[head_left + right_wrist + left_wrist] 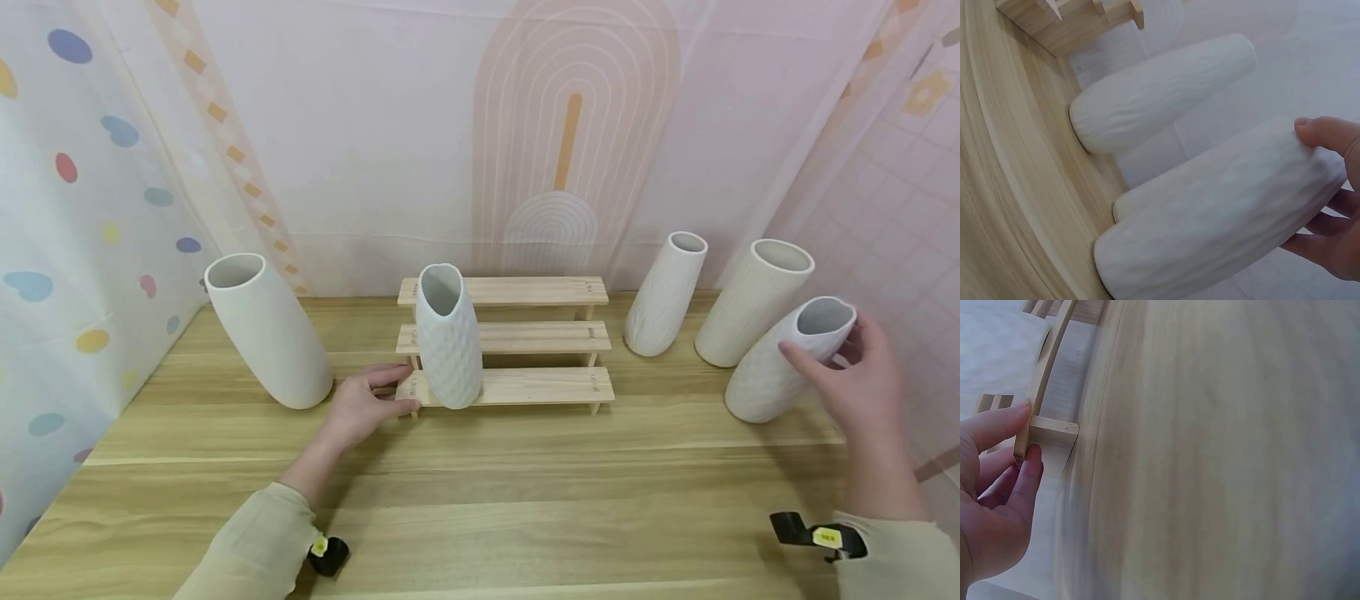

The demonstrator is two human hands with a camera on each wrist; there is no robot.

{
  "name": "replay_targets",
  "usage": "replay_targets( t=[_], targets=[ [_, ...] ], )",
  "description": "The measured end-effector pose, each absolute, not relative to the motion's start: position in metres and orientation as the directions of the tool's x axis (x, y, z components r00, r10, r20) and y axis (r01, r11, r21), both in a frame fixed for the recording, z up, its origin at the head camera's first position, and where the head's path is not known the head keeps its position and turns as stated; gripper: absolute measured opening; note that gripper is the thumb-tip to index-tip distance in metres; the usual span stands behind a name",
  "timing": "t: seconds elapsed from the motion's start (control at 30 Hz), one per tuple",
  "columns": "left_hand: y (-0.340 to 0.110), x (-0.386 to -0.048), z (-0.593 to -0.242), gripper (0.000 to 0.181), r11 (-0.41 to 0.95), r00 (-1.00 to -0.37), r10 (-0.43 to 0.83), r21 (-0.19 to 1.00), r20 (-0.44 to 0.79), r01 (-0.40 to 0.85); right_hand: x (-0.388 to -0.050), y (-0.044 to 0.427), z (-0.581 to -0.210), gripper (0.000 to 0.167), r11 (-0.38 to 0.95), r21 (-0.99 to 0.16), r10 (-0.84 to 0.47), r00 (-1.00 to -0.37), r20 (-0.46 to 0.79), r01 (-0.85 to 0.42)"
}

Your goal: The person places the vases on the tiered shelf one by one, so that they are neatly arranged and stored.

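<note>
My left hand [363, 406] pinches the left end of the lowest step of a three-step wooden rack [543, 387]; in the left wrist view thumb and fingers close over the plank's end [1024, 434]. On that low step, toward its left, stands a white dimpled vase [450, 350] with a notched rim. At the right, my right hand [862, 375] grips a white textured vase [772, 367] near its mouth, thumb on the near side and fingers behind. The right wrist view shows this vase [1210, 219] with its base on the table.
A smooth white vase [273, 342] stands left of the rack. Right of it are a slim white vase [666, 300] and a ribbed cream vase [750, 308], the latter close behind the gripped one. A patterned curtain [360, 150] hangs behind the wooden table [525, 500].
</note>
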State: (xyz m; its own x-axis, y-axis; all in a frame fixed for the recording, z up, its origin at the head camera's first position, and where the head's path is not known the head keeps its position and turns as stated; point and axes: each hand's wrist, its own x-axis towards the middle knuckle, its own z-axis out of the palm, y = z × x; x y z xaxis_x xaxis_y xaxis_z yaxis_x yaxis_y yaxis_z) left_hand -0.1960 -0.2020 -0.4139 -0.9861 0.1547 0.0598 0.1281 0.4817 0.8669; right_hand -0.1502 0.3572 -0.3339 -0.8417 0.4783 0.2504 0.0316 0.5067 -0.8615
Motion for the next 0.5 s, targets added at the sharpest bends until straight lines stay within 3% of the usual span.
replay_targets(
  t=[0.3,0.5],
  targets=[
    [-0.202,-0.196,-0.414,0.058,0.490,-0.986,0.157,0.862,0.061,0.131,-0.153,0.333,-0.329,0.063,0.504,-0.834,0.215,-0.902,0.374,-0.225],
    [-0.202,-0.195,-0.413,0.058,0.489,-0.986,0.157,0.862,0.064,0.134,-0.157,0.310,-0.319,0.067,0.411,-0.831,0.083,-0.893,0.442,-0.373]
  ],
)
